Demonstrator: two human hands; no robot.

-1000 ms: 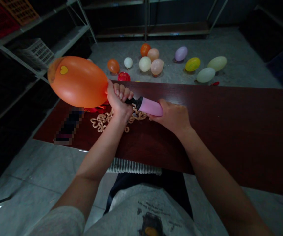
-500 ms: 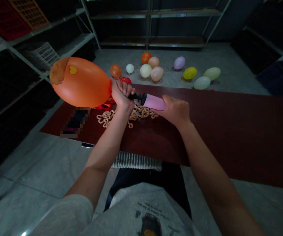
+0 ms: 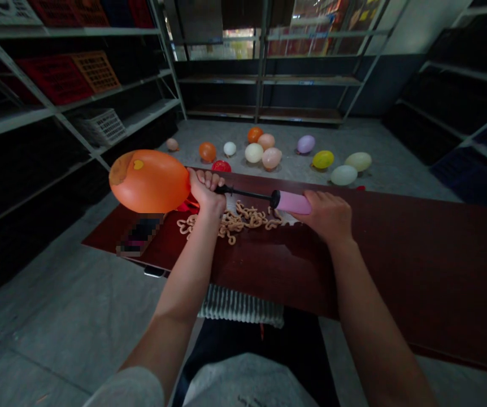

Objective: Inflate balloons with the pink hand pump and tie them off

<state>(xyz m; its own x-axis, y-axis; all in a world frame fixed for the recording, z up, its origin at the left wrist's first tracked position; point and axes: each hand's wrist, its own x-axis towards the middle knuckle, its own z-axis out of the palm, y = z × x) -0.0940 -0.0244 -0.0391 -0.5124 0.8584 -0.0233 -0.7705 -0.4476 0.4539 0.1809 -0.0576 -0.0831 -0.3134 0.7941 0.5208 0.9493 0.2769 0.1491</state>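
Observation:
My left hand (image 3: 206, 189) is closed around the neck of a large orange balloon (image 3: 154, 183) and the black nozzle end of a hand pump; its fingers hide where the two meet. A brown figure and a yellow heart are printed on the balloon. My right hand (image 3: 326, 213) grips the pink barrel of the balloon pump (image 3: 291, 202). Between my hands the pump's thin black rod shows, drawn well out of the barrel. Below the pump, tan curly balloons (image 3: 233, 223) lie in a tangled heap on the dark red table (image 3: 286, 271).
A pixelated, phone-like dark object (image 3: 139, 234) lies at the table's left end. Several inflated balloons, among them a yellow balloon (image 3: 323, 159) and a purple balloon (image 3: 306, 144), rest on the floor beyond. Metal shelves (image 3: 303, 80) stand behind, and crates (image 3: 95, 72) sit on shelves at left.
My right hand has moved right with the pink barrel, so more of the black rod shows. My view has tilted up. The orange balloon is still in my left hand.

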